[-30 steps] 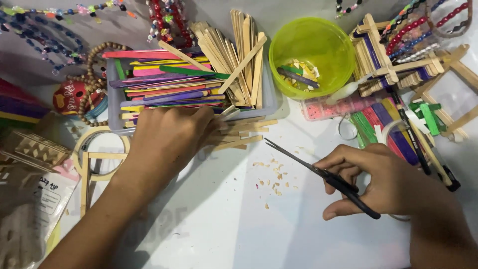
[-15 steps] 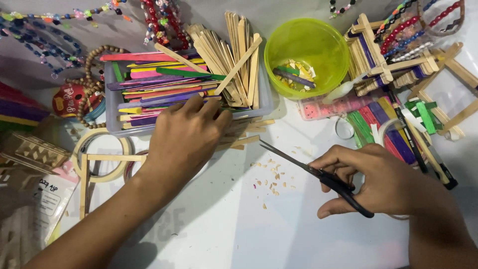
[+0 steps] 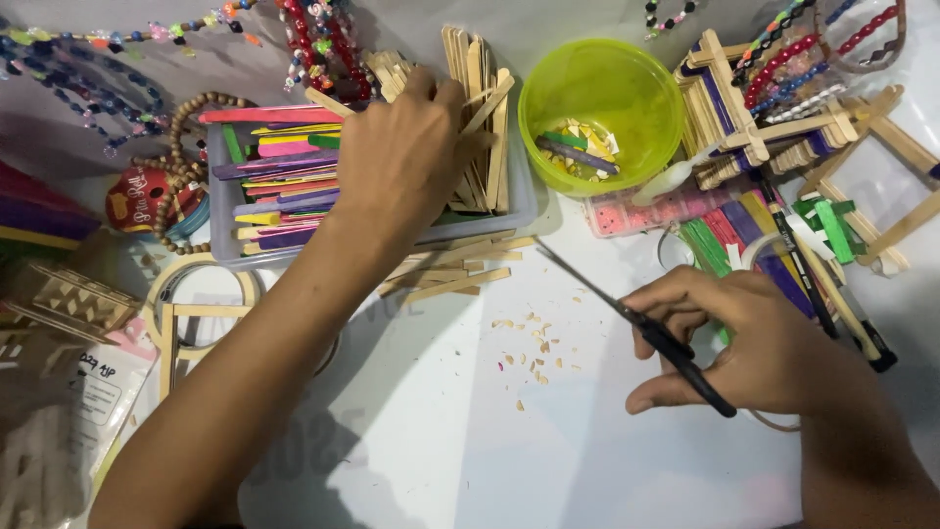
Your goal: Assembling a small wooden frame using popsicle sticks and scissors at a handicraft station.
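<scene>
Scissors (image 3: 636, 318) sit in our right hand (image 3: 754, 343), low right on the white table (image 3: 441, 441); fingers curled shut round the black handles, which the palm mostly hides, thin blades closed and poking up-left past the fingertips over open table. Small wood chips (image 3: 529, 353) lie just left of the blades. Bare white surface runs from there to the near edge, the only free room. Further up, loose plain sticks (image 3: 446, 269) lie against the grey tray (image 3: 227, 211). Our left hand (image 3: 397, 162) reaches into that tray, fingers spread and bent down over the plain wooden sticks (image 3: 480, 93); fingertips are buried, so we can't tell what they pinch. Coloured sticks (image 3: 279, 171) fill the tray's left side. Green bowl (image 3: 602, 108) sits right of the tray, beads (image 3: 313, 39) crowd the far edge, partly cut off.
</scene>
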